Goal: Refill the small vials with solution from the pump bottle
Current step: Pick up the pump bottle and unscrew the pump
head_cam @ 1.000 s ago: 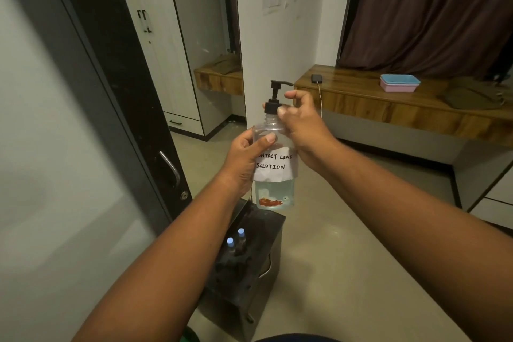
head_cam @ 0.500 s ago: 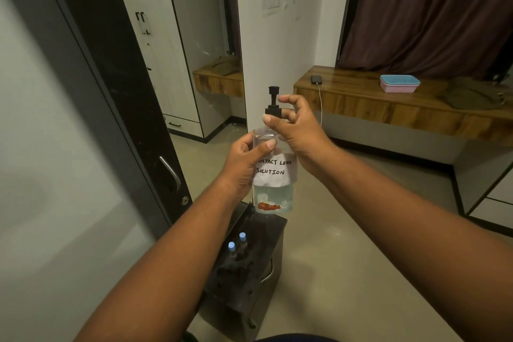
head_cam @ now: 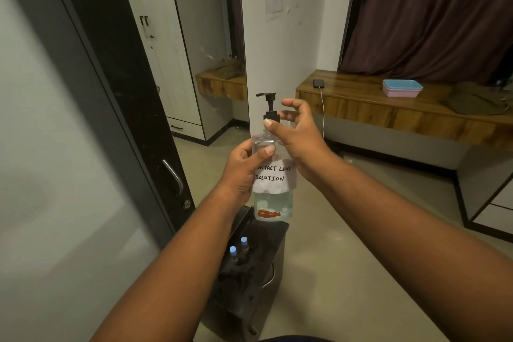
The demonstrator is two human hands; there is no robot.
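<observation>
Clear plastic pump bottle (head_cam: 273,203), paper label reading "contact lens solution", held upright in the air above a dark stand (head_cam: 249,280). Left hand (head_cam: 244,172) wraps its body; right hand (head_cam: 294,130) pinches the black collar under the pump. Two small vials (head_cam: 238,248) with blue caps stand together on the stand, seemingly touching. Phone (head_cam: 318,83) on the wooden tabletop (head_cam: 361,103) behind.

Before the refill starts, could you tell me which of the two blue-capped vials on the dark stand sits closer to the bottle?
The farther vial, up and to the right of the other vial, stands nearer the pump bottle held above the stand.
</observation>
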